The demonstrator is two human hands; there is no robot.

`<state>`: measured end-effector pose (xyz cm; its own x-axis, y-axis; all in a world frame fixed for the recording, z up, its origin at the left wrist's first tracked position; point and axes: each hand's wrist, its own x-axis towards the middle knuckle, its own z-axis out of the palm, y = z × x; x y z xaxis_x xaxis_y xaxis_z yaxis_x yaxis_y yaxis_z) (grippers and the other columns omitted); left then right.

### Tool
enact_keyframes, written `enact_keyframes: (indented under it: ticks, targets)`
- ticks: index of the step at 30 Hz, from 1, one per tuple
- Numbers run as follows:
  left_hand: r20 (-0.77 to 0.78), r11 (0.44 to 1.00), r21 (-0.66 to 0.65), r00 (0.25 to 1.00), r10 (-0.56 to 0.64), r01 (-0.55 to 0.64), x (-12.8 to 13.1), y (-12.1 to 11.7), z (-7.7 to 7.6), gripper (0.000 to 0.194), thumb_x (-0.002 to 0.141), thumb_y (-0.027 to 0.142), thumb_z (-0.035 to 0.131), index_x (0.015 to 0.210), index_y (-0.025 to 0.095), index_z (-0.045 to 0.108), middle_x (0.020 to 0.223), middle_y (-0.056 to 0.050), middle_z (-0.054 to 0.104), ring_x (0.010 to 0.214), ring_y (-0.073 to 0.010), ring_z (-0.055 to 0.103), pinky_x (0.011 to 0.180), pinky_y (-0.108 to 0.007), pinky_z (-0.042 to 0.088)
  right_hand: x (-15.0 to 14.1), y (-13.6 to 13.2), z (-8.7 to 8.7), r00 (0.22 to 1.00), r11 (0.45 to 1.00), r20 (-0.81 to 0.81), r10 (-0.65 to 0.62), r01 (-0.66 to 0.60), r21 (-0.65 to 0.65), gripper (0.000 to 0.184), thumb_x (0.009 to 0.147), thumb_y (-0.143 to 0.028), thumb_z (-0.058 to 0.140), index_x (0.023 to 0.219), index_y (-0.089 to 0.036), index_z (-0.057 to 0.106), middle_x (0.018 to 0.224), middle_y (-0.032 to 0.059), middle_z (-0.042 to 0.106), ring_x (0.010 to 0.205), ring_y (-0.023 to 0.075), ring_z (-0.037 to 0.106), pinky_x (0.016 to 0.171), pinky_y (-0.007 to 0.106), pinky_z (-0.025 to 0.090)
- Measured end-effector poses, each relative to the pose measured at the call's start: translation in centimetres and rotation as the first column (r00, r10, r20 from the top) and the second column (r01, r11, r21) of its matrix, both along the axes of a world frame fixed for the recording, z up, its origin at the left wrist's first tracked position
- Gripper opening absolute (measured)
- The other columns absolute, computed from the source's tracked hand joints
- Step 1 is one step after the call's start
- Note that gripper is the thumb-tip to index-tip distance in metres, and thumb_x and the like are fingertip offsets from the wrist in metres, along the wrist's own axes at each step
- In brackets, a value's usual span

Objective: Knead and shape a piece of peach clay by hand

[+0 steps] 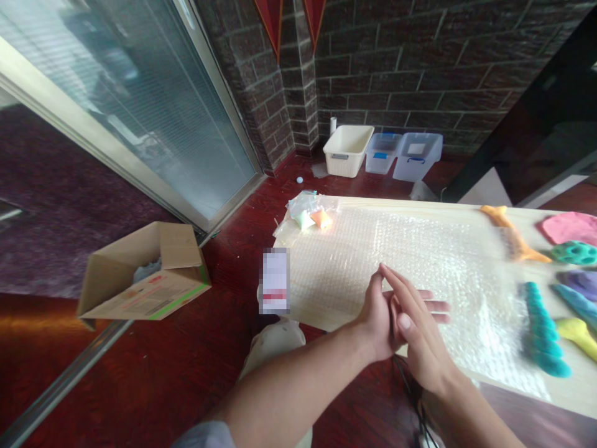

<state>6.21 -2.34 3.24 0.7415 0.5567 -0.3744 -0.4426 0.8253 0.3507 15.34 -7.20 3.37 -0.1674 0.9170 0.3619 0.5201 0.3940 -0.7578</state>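
My left hand (pixel 379 318) and my right hand (pixel 425 339) are brought together crosswise above the near edge of the table, palms facing. The left hand's fingers stretch out to the right behind the right hand, slightly apart. Long and straight, the right hand's fingers slant up to the left across the left palm. Nothing shows between the palms, though part of that space is hidden. Beneath them, bubble wrap (pixel 345 261) covers much of the light wooden table (pixel 459 208). Small packets of pale green (pixel 303 220) and orange (pixel 321 218) material lie at the far left corner.
Modelled shapes lie at the right: an orange one (pixel 517 239), a teal ridged one (pixel 543 333), a pink slab (pixel 571 228) and several others. An open cardboard box (pixel 153 292) stands on the floor left. Plastic bins (pixel 347 152) line the brick wall. Dark cables (pixel 415 398) hang below the table.
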Motion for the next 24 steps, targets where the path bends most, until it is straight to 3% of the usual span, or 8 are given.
enact_keyframes:
  ticks: [3, 7, 11, 14, 20, 24]
  targets:
    - [0.054, 0.999, 0.019, 0.998, -0.028, 0.027, -0.1, 0.3, 0.8, 0.099, 0.088, 0.083, 0.021, 0.120, 0.001, 0.067, 0.130, -0.031, 0.067, 0.132, -0.0470, 0.059, 0.117, -0.061, 0.033, 0.7, -0.1, 0.3, 0.996, 0.998, -0.072, -0.059, 0.058, -0.015, 0.061, 0.110, -0.049, 0.023, 0.162, -0.024, 0.043, 0.168, 0.0107, 0.042, 0.151, 0.0402, 0.043, 0.119, 0.066, 0.039]
    - [0.120, 0.990, 0.054, 0.984, -0.134, 0.128, 0.4, 0.0, 0.7, 0.106, 0.083, 0.088, 0.031, 0.128, 0.000, 0.066, 0.135, -0.031, 0.064, 0.136, -0.0471, 0.054, 0.118, -0.061, 0.033, 1.0, -0.1, 1.0, 0.981, 0.980, 0.026, -0.191, 0.190, 0.057, 0.059, 0.109, -0.048, 0.030, 0.157, -0.020, 0.051, 0.161, 0.0151, 0.049, 0.149, 0.0410, 0.046, 0.120, 0.068, 0.036]
    - [0.095, 0.984, -0.011, 0.980, -0.176, 0.178, 0.9, -0.4, 0.2, 0.107, 0.081, 0.093, 0.027, 0.129, 0.008, 0.069, 0.132, -0.025, 0.069, 0.134, -0.0460, 0.057, 0.117, -0.062, 0.036, 0.9, -0.1, 0.4, 0.975, 0.989, 0.169, -0.148, 0.143, 0.042, 0.065, 0.109, -0.047, 0.033, 0.166, -0.017, 0.035, 0.165, 0.0174, 0.045, 0.151, 0.0408, 0.043, 0.119, 0.067, 0.038]
    - [0.079, 0.988, -0.013, 0.985, -0.152, 0.154, 0.8, -0.7, 0.3, 0.106, 0.085, 0.091, 0.020, 0.129, 0.008, 0.069, 0.130, -0.025, 0.070, 0.131, -0.0453, 0.060, 0.117, -0.063, 0.035, 0.7, -0.1, 0.0, 0.969, 0.991, 0.208, -0.134, 0.126, 0.051, 0.066, 0.109, -0.047, 0.032, 0.167, -0.017, 0.032, 0.162, 0.0178, 0.051, 0.145, 0.0403, 0.052, 0.113, 0.066, 0.046]
    - [0.111, 0.993, -0.027, 0.987, -0.113, 0.117, 0.1, -1.1, 0.8, 0.115, 0.085, 0.092, 0.006, 0.134, 0.005, 0.064, 0.139, -0.028, 0.064, 0.135, -0.0444, 0.058, 0.117, -0.064, 0.035, 0.5, -0.2, 0.4, 0.956, 0.991, 0.260, -0.134, 0.127, 0.046, 0.068, 0.108, -0.050, 0.028, 0.163, -0.012, 0.041, 0.143, 0.0220, 0.066, 0.127, 0.0416, 0.066, 0.100, 0.063, 0.054]
    - [0.163, 0.995, -0.026, 0.983, -0.087, 0.093, 0.4, -1.3, 0.1, 0.117, 0.083, 0.096, 0.014, 0.140, 0.006, 0.061, 0.145, -0.029, 0.059, 0.137, -0.0467, 0.055, 0.116, -0.067, 0.035, 0.5, 0.1, 0.4, 0.960, 0.994, 0.256, -0.110, 0.104, 0.034, 0.067, 0.108, -0.052, 0.029, 0.161, -0.013, 0.045, 0.138, 0.0207, 0.069, 0.127, 0.0418, 0.065, 0.102, 0.063, 0.052]
